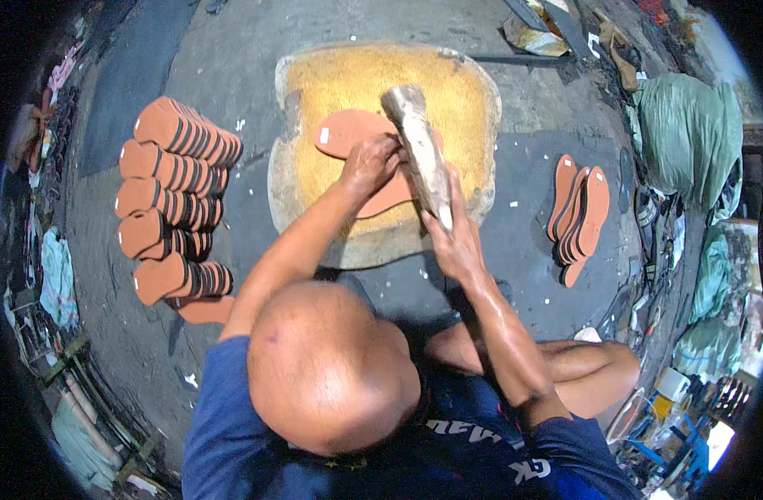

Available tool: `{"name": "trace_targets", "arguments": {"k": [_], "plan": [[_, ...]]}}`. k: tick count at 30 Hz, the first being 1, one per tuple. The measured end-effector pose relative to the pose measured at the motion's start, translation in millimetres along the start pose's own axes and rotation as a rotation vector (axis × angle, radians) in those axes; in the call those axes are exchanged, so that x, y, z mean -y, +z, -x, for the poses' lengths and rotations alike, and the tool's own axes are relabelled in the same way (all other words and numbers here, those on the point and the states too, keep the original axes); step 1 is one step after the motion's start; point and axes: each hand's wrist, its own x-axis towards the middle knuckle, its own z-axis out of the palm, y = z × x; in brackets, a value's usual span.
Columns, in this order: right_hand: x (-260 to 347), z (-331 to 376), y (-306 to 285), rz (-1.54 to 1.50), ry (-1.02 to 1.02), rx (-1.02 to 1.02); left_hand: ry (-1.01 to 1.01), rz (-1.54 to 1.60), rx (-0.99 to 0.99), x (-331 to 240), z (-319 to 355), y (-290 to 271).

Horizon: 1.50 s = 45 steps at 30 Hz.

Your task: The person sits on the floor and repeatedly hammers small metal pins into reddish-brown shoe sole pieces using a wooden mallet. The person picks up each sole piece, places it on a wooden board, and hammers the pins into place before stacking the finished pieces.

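Observation:
My right hand (pixel 456 240) grips the narrow end of a pale, worn wooden club (pixel 421 142), whose thick end points away from me. Close beside the club, my left hand (pixel 371 167) has its fingers drawn together in a pinch. What they hold, if anything, is hidden from view. Under my hands, an orange-brown shoe sole (pixel 344 133) with a small white label lies on a yellow-topped board (pixel 306 75). Another orange-brown sole (pixel 388 197) shows below my left hand. The club covers part of the soles.
Several stacks of orange-brown, black-edged soles (pixel 169 196) lean in rows on the floor at the left. A smaller fanned group of soles (pixel 594 212) lies to the right. Beyond it stands a bulging green sack (pixel 682 137) among clutter. My bent leg (pixel 590 371) is at the lower right.

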Motion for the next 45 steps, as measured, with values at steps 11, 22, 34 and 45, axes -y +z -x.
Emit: {"name": "trace_targets", "arguments": {"k": [11,22,34,45], "plan": [[-20,21,-21,0.047,0.295,0.202,-0.668,1.043,-0.269,-12,-9,-1],[-2,1,-56,-0.383,0.186,-0.035,-0.541,0.531,-0.081,-65,4,-9],[66,-7,-114,-0.409,0.051,-0.124,-0.35,0.401,-0.121,-52,21,15],[10,29,-31,-0.119,0.227,0.173,-0.128,0.17,-0.131,-48,27,24]]}}
